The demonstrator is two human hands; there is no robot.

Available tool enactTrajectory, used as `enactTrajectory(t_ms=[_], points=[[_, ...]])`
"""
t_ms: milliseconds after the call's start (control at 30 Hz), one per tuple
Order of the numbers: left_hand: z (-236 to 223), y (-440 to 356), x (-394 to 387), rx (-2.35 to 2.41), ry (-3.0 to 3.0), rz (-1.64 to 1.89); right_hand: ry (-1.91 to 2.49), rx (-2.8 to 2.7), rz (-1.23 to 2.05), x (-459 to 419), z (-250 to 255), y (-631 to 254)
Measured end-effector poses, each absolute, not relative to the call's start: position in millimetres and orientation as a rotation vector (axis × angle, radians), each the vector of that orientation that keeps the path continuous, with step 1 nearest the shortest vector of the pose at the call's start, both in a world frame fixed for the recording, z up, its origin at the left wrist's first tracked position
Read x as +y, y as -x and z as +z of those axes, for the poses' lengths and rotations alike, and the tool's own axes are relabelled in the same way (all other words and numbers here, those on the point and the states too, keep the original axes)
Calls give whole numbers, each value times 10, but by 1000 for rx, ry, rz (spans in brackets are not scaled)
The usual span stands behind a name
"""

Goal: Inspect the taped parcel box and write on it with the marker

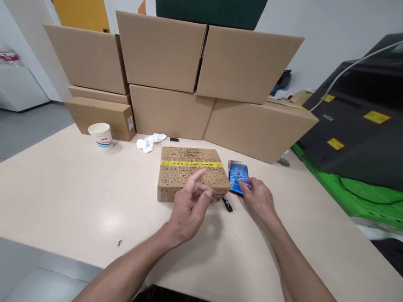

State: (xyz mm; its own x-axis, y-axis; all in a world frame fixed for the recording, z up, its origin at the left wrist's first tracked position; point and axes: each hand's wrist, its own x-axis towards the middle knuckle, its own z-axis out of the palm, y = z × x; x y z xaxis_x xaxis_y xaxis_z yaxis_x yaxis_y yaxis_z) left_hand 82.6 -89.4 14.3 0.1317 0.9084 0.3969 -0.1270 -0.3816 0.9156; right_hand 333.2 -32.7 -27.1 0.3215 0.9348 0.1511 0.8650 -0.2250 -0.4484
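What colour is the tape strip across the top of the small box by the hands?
Yellow, with small red markings, across the brown box; the head view shows the tape strip clearly.

phone (238,176) top blurred | pen (227,204) partly hidden by box (191,173)

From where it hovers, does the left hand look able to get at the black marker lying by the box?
Probably yes. The left hand hovers at the small taped box, with the black marker just to its right on bare table. The right hand rests on the phone, beyond it.
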Motion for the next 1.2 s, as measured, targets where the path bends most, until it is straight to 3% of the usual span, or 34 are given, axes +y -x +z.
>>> enactTrajectory(t_ms=[233, 500, 633, 767, 933, 1200], points=[[295, -678, -808, 822, -1434, 1625, 1866, -2115, 699, -564, -38, -3002], [368, -509, -681, 901, -1346, 1839, 2089, -1699, 475, -444, -197, -2938], [388, -324, -571, 1181, -1389, 2022, 1907, -1537, 429, -424, -225, -2973], [333, -127, -412, 1483, -1255, 1808, 1496, -1522, 653, -455, -269, -2893], [260, -81, -268, 1280, -830, 1391, 1244, -1501, 929, -493, -307, -2790], [364, -49, -287, 856, -1028, 1560, 958, -1039, 1201, -470, -384, -2756]])
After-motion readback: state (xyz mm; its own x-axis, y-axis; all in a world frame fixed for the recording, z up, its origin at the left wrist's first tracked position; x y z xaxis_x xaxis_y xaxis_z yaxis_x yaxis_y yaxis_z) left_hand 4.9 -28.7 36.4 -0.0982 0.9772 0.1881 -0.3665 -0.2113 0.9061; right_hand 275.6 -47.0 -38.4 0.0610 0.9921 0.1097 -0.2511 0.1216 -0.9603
